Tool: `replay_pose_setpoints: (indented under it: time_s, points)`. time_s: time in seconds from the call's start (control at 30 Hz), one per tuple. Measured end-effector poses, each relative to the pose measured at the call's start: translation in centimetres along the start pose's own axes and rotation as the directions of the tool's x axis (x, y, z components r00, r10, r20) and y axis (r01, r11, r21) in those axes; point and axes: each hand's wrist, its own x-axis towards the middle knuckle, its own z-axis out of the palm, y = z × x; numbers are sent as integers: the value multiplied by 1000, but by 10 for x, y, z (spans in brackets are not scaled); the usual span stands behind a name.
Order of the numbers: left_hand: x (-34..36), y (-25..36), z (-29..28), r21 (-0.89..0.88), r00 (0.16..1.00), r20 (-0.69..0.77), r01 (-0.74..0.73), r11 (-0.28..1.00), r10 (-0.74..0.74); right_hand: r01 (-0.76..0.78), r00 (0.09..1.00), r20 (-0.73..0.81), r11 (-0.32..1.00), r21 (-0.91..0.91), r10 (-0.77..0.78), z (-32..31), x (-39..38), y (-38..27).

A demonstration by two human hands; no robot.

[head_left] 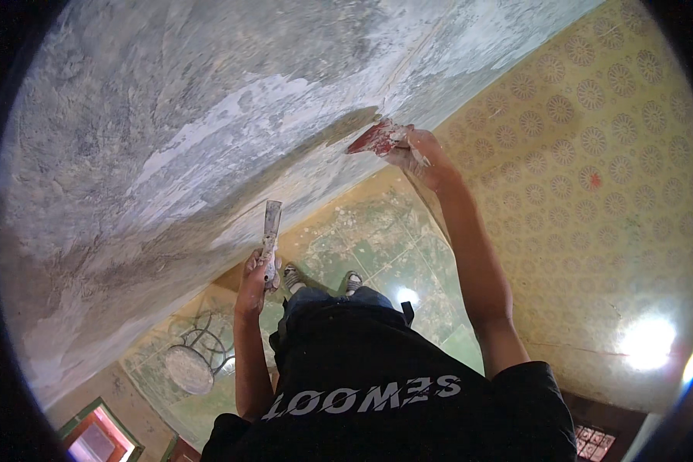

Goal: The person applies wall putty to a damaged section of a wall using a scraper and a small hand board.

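Observation:
My right hand (422,158) is closed around a red, plaster-smeared spreader (376,140), whose edge meets the grey wall (231,100) or lies very close to it, near the corner. White smears cover the fingers. Lower and to the left, my left hand (259,276) grips a putty knife (270,229) caked with pale filler, its blade pointing up. This knife is held near the wall; whether it touches cannot be told. Around the spreader, the wall carries whitish patches over rough grey plaster.
A yellow wall with round flower patterns (562,154) rises on the right. Underfoot is a green, stained tiled floor (393,254). A round stool with bent metal legs (191,368) lies at lower left. Beyond it, a green-framed opening (100,435) shows.

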Motion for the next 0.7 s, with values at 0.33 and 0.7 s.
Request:
replay_pose_setpoints:
  time_s: [0.33, 0.7]
  points:
    - [39, 30, -82, 66, 983, 183, -45, 997, 33, -40, 997, -75, 993, -115, 32, 55, 48, 11]
    - [47, 42, -100, 135, 956, 294, -22, 991, -19, -75, 981, -194, 968, -241, 27, 118, 60, -35]
